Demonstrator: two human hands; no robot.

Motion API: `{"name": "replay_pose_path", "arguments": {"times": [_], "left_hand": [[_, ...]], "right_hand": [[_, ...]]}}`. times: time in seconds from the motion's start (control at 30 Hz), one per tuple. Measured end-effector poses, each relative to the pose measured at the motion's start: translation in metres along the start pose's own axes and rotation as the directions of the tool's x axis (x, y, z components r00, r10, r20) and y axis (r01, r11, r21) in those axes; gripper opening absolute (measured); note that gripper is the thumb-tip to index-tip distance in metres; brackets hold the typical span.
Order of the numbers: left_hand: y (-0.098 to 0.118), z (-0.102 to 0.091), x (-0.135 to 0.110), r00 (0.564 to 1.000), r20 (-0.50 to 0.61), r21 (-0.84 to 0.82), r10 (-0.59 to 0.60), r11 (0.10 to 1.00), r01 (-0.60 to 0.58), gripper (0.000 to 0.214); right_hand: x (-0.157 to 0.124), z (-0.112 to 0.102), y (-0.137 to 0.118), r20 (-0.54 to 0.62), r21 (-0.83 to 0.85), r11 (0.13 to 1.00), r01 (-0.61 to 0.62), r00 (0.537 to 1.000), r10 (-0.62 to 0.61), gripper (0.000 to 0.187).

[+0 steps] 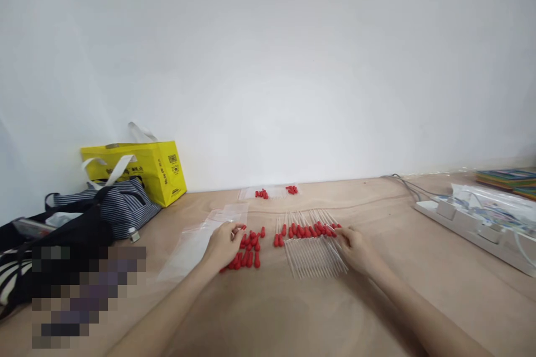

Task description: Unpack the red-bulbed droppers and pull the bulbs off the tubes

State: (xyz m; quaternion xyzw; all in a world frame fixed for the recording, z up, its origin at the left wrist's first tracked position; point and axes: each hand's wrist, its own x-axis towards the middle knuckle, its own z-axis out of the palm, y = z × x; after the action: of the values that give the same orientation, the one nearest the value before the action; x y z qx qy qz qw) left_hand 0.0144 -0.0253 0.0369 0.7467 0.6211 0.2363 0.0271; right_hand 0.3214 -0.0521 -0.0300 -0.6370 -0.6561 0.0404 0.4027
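Observation:
My left hand [225, 242] is closed in a pinch, with a small red bulb-shaped piece at its fingertips. It hovers at a loose pile of like red pieces [250, 241]. More red pieces [247, 260] lie in a row below, partly behind the hand. My right hand [352, 246] pinches at the right end of a row of thin white sticks with red bulb heads [307, 231]; its fingers seem closed on one red-headed stick, mostly hidden. Just in front, a row of bare pale sticks [316, 258] lies side by side on the table, touching or close to this hand.
Clear plastic bags [196, 242] lie left of my left hand. Another bag with red pieces [262, 193] is near the wall. A yellow bag [171, 173], a striped pouch [125, 209] and a black bag stand left. A white power strip [473, 234] with cables lies right.

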Motion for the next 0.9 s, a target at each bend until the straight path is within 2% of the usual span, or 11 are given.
{"name": "replay_pose_path", "arguments": {"times": [0.07,0.17,0.27,0.4,0.6,0.73,0.9], "left_hand": [[-0.004,0.003,0.017,0.998,0.027,0.049,-0.062,0.997,0.061,0.015],[-0.007,0.011,0.03,0.992,0.045,0.114,-0.118,0.987,0.112,0.01],[-0.004,0.015,0.032,0.99,0.046,0.166,-0.131,0.979,0.122,0.019],[0.015,0.016,0.033,0.999,0.023,0.189,-0.024,0.982,0.019,0.026],[0.05,0.034,0.029,0.985,0.106,0.205,0.138,0.966,-0.157,0.014],[0.058,0.046,0.025,0.98,0.137,0.22,0.143,0.961,-0.171,0.015],[0.061,0.052,0.026,0.984,0.135,0.243,0.113,0.959,-0.144,0.024]], "right_hand": [[-0.002,0.002,0.005,-0.011,-0.053,0.998,-0.013,1.0,0.012,0.028],[-0.006,0.007,0.007,-0.011,-0.105,0.994,-0.018,1.0,0.016,0.024],[-0.008,0.01,0.004,-0.005,-0.176,0.984,-0.042,0.999,0.042,0.019],[-0.009,0.01,-0.006,0.002,-0.264,0.964,-0.037,0.999,0.039,0.014],[-0.01,0.009,-0.014,0.003,-0.279,0.959,-0.04,0.999,0.043,0.011],[-0.008,0.007,-0.013,0.015,-0.237,0.97,-0.047,0.999,0.052,0.017],[-0.003,0.002,-0.01,-0.019,-0.163,0.98,-0.115,0.993,0.114,0.022]]}}
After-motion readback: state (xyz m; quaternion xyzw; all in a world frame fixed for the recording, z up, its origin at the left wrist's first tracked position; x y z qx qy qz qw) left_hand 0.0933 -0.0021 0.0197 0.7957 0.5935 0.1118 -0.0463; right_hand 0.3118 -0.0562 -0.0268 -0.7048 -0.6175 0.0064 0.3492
